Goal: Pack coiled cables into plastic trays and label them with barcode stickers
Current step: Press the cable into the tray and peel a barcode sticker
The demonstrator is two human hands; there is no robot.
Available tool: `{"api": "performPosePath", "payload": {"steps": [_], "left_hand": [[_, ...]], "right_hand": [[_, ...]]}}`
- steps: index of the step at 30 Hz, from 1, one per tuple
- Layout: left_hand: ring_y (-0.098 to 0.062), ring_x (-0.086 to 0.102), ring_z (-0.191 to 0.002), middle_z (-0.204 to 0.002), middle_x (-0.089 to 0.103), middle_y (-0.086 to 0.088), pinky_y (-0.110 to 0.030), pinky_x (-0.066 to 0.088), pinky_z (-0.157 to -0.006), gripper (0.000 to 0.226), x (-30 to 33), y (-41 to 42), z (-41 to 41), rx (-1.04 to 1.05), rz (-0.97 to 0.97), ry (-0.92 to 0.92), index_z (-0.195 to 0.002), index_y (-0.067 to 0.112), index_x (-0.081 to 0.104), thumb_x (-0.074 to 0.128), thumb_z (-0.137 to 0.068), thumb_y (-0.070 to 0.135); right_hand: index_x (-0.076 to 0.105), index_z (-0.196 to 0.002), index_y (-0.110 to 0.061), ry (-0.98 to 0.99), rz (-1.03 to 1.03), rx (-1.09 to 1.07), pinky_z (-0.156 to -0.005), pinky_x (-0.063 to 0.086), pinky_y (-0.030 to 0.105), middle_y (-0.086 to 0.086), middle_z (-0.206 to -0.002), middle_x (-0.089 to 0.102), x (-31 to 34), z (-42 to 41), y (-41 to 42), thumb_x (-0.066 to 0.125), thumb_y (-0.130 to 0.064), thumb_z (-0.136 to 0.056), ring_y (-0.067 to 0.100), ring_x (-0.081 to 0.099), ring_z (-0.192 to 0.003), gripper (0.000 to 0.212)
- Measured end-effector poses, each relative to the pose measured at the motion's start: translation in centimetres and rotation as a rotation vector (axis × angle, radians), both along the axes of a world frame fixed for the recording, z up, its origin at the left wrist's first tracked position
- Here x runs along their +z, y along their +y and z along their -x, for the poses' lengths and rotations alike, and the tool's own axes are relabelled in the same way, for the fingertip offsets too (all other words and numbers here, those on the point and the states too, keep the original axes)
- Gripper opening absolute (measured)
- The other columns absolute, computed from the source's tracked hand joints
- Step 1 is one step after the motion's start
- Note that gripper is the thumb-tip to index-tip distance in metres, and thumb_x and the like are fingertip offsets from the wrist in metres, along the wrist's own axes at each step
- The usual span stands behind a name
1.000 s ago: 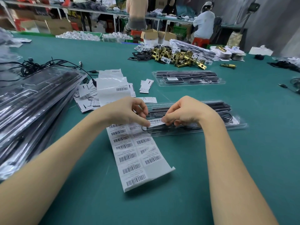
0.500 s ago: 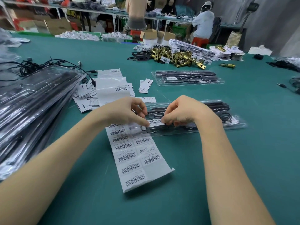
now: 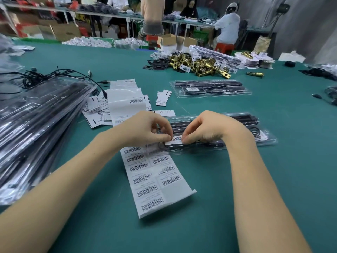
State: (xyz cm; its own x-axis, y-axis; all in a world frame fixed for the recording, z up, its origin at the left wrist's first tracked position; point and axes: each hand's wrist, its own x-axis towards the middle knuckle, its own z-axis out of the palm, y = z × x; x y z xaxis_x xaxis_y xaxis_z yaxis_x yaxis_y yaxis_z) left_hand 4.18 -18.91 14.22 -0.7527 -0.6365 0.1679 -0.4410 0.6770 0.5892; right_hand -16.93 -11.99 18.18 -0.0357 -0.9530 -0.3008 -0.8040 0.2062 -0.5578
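A clear plastic tray [image 3: 266, 141] with black cables inside lies across the green table in front of me. A small white barcode sticker [image 3: 176, 139] sits on the tray's near left part. My left hand [image 3: 145, 130] pinches the sticker's left end with thumb and forefinger. My right hand [image 3: 206, 130] pinches its right end, fingers curled over the tray. A white sheet of barcode stickers [image 3: 155, 178] lies on the table, its top tucked under the tray's left end.
A tall pile of packed trays [image 3: 36, 121] fills the left side, loose black cables [image 3: 45, 77] behind it. Another packed tray [image 3: 209, 88] lies further back. Sticker backing sheets [image 3: 125, 101] and paper slips lie centre left. Brass door hardware [image 3: 200, 66] is heaped at the back.
Both hands stay at the sticker on the tray; the thumbs have shifted slightly along it. Nothing else has moved.
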Motion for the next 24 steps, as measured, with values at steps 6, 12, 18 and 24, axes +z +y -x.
{"api": "performPosePath", "payload": {"steps": [6,12,18,24], "left_hand": [[-0.004,0.042,-0.053,-0.060,0.052,0.012,-0.023,0.037,-0.054,0.039,-0.8,0.6,0.8,0.161,0.022,-0.005,-0.072,0.022,0.058,0.079,-0.075,0.056],[-0.015,0.055,-0.069,-0.084,0.064,0.000,-0.026,0.040,-0.058,0.047,0.5,-0.4,-0.5,0.487,0.011,-0.255,-0.085,0.016,0.049,0.070,-0.081,0.058],[-0.022,0.073,-0.073,-0.085,0.074,-0.009,-0.039,0.060,-0.073,0.054,1.7,-0.8,-1.0,0.537,-0.290,-0.192,-0.084,0.012,0.056,0.057,-0.087,0.065],[-0.024,0.069,-0.080,-0.086,0.075,-0.002,-0.029,0.054,-0.067,0.055,1.5,-1.5,-1.2,0.549,-0.380,-0.143,-0.095,0.010,0.066,0.056,-0.089,0.064]], "right_hand": [[0.079,-0.073,-0.035,-0.039,-0.037,-0.039,-0.050,0.040,0.019,-0.014,-0.062,0.066,-0.5,-0.2,-0.1,0.089,-0.048,-0.063,0.006,0.054,-0.050,0.020],[0.069,-0.081,-0.013,-0.120,-0.300,-0.120,-0.076,0.062,0.030,0.009,-0.081,0.078,0.2,1.4,0.6,0.088,-0.018,-0.074,0.023,0.077,-0.077,0.021],[0.075,-0.098,-0.010,-0.184,-0.368,-0.157,-0.058,0.055,0.016,0.006,-0.086,0.078,0.1,2.0,1.1,0.082,-0.033,-0.081,0.013,0.076,-0.074,0.029],[0.075,-0.091,-0.013,-0.178,-0.422,-0.171,-0.053,0.049,0.012,0.002,-0.087,0.079,-0.5,2.3,1.1,0.078,-0.040,-0.083,0.007,0.074,-0.068,0.029]]}}
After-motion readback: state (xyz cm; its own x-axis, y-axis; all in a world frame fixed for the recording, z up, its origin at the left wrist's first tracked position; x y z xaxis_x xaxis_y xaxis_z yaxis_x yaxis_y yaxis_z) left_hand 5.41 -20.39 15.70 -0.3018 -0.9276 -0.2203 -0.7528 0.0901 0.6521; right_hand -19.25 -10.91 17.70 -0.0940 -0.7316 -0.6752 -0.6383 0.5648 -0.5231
